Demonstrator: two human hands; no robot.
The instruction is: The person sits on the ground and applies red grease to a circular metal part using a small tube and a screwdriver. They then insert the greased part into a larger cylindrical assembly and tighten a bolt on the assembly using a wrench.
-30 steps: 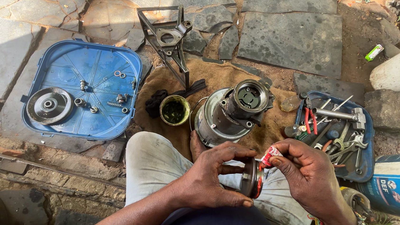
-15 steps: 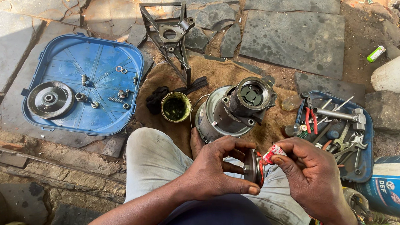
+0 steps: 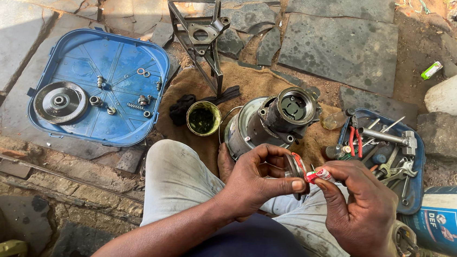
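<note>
Glossy blue plastic lid (image 3: 81, 62), rough stone.

- A small red-and-white tube (image 3: 318, 176) is showing in the right hand (image 3: 360, 212).
- A silvery metal ring (image 3: 294, 165) is gleaming in the left hand (image 3: 251, 179).
- A blue plastic lid (image 3: 115, 65) is lying beside brown burlap (image 3: 253, 84).
- Red-handled pliers (image 3: 355, 139) are sitting in a blue tool tray (image 3: 416, 176).
- A yellow-green tin (image 3: 203, 118) is holding dark grease.

both hands raised together over the lap, left hand (image 3: 251, 179) and right hand (image 3: 360, 209) fingers pinched.
</note>
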